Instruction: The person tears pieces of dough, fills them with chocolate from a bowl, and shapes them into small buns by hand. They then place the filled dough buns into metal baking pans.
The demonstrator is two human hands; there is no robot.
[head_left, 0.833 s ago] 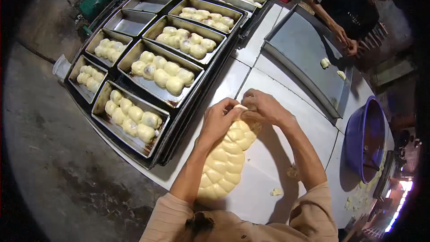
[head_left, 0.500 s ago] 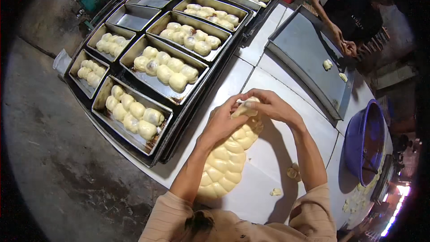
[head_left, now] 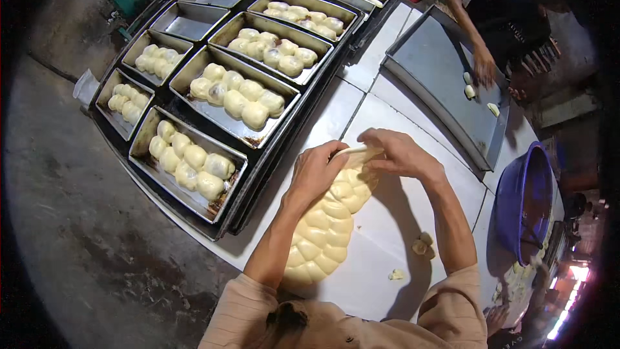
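Between my two hands a small flat piece of pale dough (head_left: 354, 157) is stretched out, its edges pinched at both ends. My left hand (head_left: 315, 171) is closed on its near-left end, and my right hand (head_left: 402, 155) grips the other end with thumb and fingers. Just below them lies a long mass of dough balls (head_left: 320, 236), pressed together in rows on the white tiled table (head_left: 371, 284). My left wrist passes over its left edge. Some of my fingertips are hidden behind the dough.
Loaf pans (head_left: 187, 205) with dough balls stand in a black rack (head_left: 240, 216) to the left. A grey tray (head_left: 445, 90) with dough pieces lies far right, under a co-worker's hand (head_left: 483, 64). A purple basin (head_left: 516, 203) stands at right. Dough scraps (head_left: 396, 274) lie near my right arm.
My hands have moved apart, and the dough between them is now drawn out flat. The co-worker's hand has moved down onto the grey tray, where another dough piece now shows.
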